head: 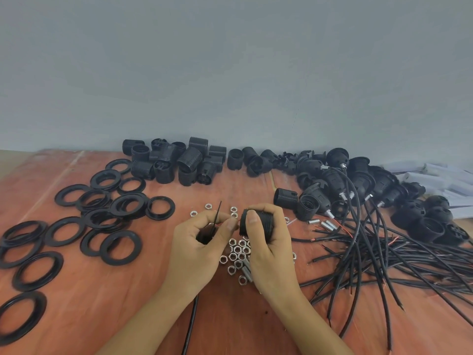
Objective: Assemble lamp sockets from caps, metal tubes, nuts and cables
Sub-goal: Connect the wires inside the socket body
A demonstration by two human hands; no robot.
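Currently gripping threaded socket body (256, 224) in right hand (270, 249), at 3 o'clock of left hand (198, 248); pinching cable wires (218, 213) in left, possibly around a black cap (204, 238); directly above nuts (238, 254) at 6 o'clock.

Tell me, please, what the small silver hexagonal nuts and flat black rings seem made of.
Small silver hexagonal nuts: apparently bright metal, from their silvery glint. Flat black rings: probably glossy moulded plastic, given soft highlights; coated metal remains possible.
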